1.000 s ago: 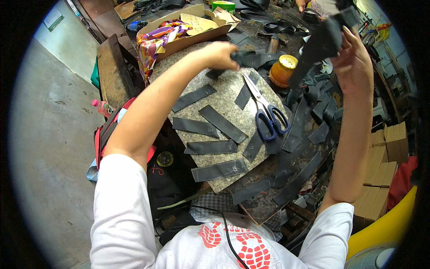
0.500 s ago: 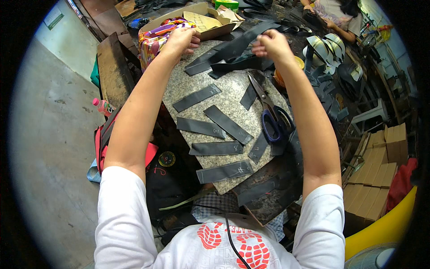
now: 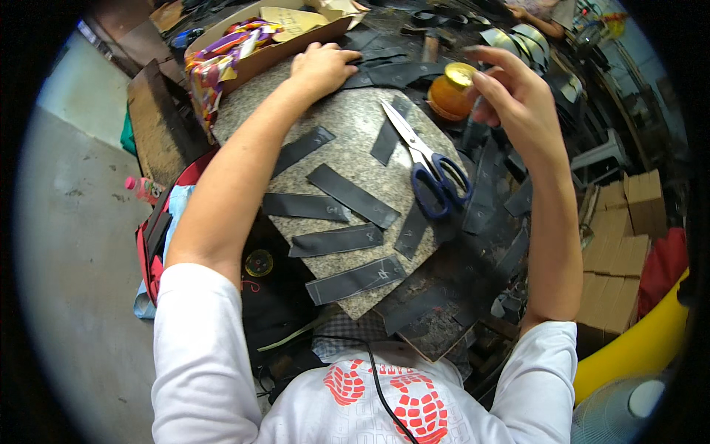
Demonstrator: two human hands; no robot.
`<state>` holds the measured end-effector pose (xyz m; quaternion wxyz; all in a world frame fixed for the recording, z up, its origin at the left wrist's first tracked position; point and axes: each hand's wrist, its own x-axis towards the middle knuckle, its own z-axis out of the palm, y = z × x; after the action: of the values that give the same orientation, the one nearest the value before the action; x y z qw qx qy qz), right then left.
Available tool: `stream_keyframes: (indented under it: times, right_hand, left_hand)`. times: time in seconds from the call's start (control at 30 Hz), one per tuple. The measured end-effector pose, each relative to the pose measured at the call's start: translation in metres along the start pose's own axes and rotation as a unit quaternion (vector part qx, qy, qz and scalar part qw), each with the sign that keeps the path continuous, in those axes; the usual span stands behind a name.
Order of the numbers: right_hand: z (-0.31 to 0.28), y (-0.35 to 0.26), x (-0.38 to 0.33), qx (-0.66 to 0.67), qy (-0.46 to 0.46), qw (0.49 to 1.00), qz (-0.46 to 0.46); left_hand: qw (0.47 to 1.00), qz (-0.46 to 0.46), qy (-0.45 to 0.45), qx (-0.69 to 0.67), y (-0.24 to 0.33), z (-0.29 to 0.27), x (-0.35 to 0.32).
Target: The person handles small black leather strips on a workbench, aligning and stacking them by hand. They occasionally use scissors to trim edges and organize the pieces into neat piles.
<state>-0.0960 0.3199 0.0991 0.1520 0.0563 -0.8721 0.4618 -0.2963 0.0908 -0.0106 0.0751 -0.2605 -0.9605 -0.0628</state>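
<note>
My left hand [image 3: 322, 71] lies over the far edge of the speckled stone slab [image 3: 255, 100], fingers stretched out against a pile of black strips [image 3: 396, 74]. My right hand [image 3: 514, 100] is raised, fingers apart and holding nothing, just right of an orange jar with a yellow lid [image 3: 449, 92]. Nearer on the slab, several short black pieces with pale chalk marks are spread out, among them a slanted piece [image 3: 353, 195] and the nearest piece [image 3: 356, 280]. Scissors with dark blue handles [image 3: 425, 159] lie at the slab's right side, blades slightly apart, pointing away from me.
A cardboard box [image 3: 285, 48] with colourful wrapping and paper stands at the far left. Behind the jar lies a hammer [image 3: 430, 48]. Dark scraps [image 3: 484, 185] cover the right side. Stacked cardboard boxes [image 3: 617, 244] and a fan [image 3: 621, 407] stand at right. Another person's arm [image 3: 536, 22] shows far right.
The right hand has moved right and nearer, away from the long black strips, and its fingers have spread. The left hand has come down on the strips, which now lie bunched lower.
</note>
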Motion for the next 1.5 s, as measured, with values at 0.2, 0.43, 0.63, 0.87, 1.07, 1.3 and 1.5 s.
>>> stream_keyframes:
  times: [0.2,0.43,0.63,0.87,1.07,1.3,1.5]
  right_hand:
    - [-0.066,0.032,-0.085,-0.027,0.04,0.992,0.119]
    - [-0.032,0.063,-0.144,-0.278,0.02,0.948,0.154]
    - [0.011,0.073,-0.146,-0.398,0.034,0.911,0.104]
    - [-0.005,0.098,-0.137,0.01,0.085,0.978,0.192]
    - [-0.018,0.086,-0.159,0.512,0.161,0.802,0.263]
    - [0.012,0.05,-0.194,0.598,0.084,0.78,0.163]
    - [0.03,0.03,-0.193,0.581,0.056,0.806,0.102]
  left_hand:
    - [0.998,0.032,-0.006,0.062,0.012,0.007,-0.013]
    - [0.994,-0.081,0.03,0.071,0.031,0.001,-0.01]
    - [0.988,-0.006,0.148,0.039,0.026,-0.038,-0.064]
    - [0.975,0.05,0.202,-0.079,0.003,-0.076,-0.183]
    - [0.984,0.073,0.118,-0.108,0.041,-0.053,-0.247]
    - [0.987,0.023,0.058,-0.15,0.043,-0.054,-0.246]
    - [0.936,-0.022,0.005,-0.351,0.036,-0.078,-0.246]
